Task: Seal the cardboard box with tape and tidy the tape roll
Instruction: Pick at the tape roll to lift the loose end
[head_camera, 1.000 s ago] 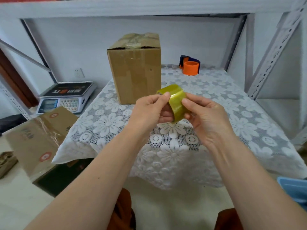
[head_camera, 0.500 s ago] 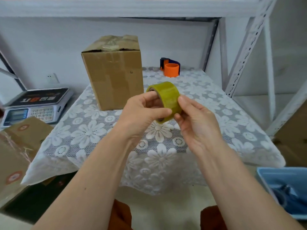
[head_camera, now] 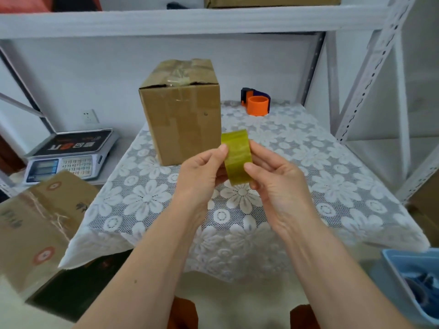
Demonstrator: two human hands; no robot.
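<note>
Frame centre: my left hand (head_camera: 202, 172) and right hand (head_camera: 273, 179) both pinch roll (head_camera: 237, 157), held above tablecloth (head_camera: 332, 186). Box (head_camera: 183, 115) stands behind, upper centre. Risk, my judgement: fumbled tape end sticks back or tears; loose pinch drops roll.

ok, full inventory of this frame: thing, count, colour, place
cardboard box: 1, brown, upright on table, back left
tape roll: 1, yellow-green, held above table
tape dispenser: 1, orange and dark blue, back of table
table: 1, white lace floral cloth, centre
scale: 1, grey, left of table
printed carton: 1, brown, lower left
bin: 1, blue, lower right
shelving: white, around table
hands: left hand and right hand both hold the roll
</note>
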